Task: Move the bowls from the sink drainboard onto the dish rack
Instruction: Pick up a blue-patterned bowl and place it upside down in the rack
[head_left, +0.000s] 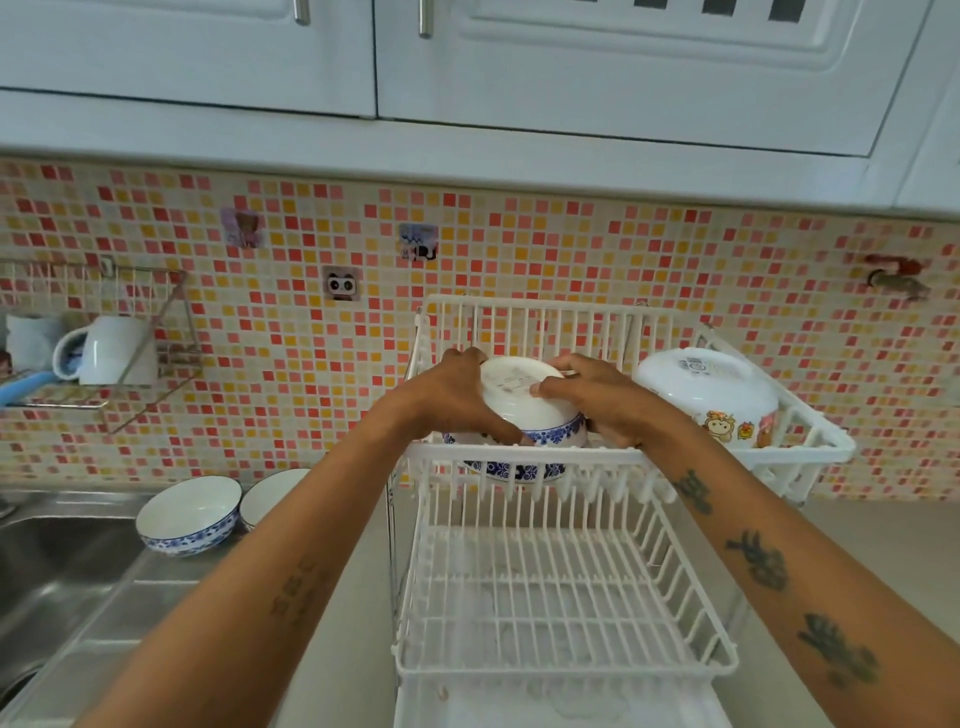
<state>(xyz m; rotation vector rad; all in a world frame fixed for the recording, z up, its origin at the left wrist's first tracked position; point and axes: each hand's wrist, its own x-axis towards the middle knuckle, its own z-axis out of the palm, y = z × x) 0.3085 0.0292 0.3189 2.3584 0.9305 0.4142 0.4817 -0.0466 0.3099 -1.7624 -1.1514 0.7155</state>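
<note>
A white bowl with a blue patterned rim is upside down in the upper tier of the white wire dish rack. My left hand grips its left side and my right hand grips its right side. Two more blue-rimmed bowls stand upright on the steel drainboard: one bowl in full view, the other bowl partly hidden behind my left forearm. A white cartoon-printed bowl lies upside down at the right end of the upper tier.
The rack's lower tier holds nothing. The steel sink basin lies at the left. A wall-mounted wire shelf with a white mug hangs above it. A tap sticks out of the tiled wall at the right.
</note>
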